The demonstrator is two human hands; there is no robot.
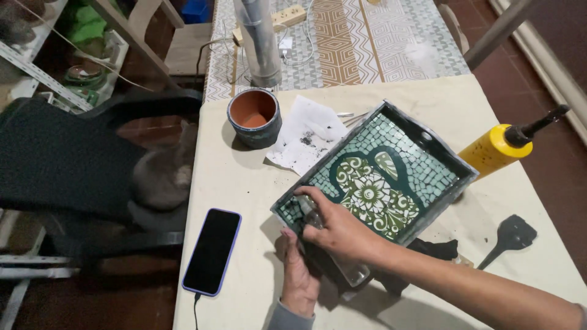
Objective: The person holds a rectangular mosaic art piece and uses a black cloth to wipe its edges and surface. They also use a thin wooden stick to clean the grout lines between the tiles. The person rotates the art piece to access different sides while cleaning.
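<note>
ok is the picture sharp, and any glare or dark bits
Head view: mostly sharp on the mosaic tray and phone; right hand slightly soft; dim left side around the black chair; soft shadow beside the clay pot; no strong glare.

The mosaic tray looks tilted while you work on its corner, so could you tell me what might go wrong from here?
The tray is propped by the left hand alone, so it might slip. The tool in the right hand might scratch the tiles. The phone lies close to the table edge and might get knocked off.
</note>
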